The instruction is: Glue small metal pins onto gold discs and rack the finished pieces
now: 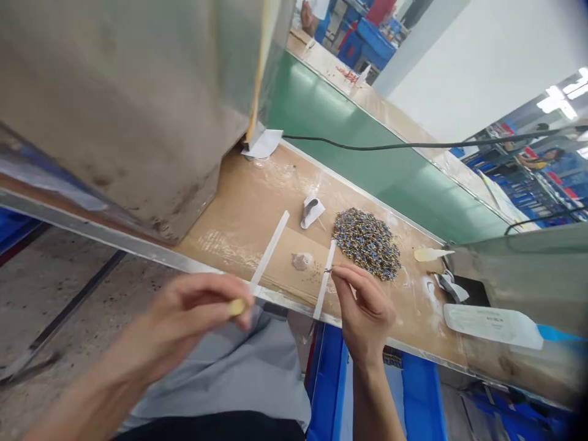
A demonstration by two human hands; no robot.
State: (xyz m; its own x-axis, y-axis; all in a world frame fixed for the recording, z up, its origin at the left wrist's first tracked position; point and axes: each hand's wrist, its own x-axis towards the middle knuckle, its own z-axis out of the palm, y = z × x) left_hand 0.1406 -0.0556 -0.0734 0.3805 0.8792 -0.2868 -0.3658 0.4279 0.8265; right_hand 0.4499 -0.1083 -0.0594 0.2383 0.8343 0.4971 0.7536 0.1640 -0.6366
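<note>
My right hand (365, 309) is closed in a pinch at the table's near edge, holding a tiny dark component against a white strip (325, 282). Just beyond it lies a pile of small blue-and-gold components (367, 242). My left hand (202, 315) hovers left of it with fingers pressed together on a small yellowish piece (237, 307). A second, longer white strip (270, 250) lies between the hands on the cardboard-covered table (248, 208).
A large grey metal housing (128, 104) overhangs the table at left. A green conveyor belt (367, 153) runs behind, with a black cable (390, 146) across it. Paper scraps (311, 211), a clear plastic bag (491, 323) and blue bins (331, 386) surround the work spot.
</note>
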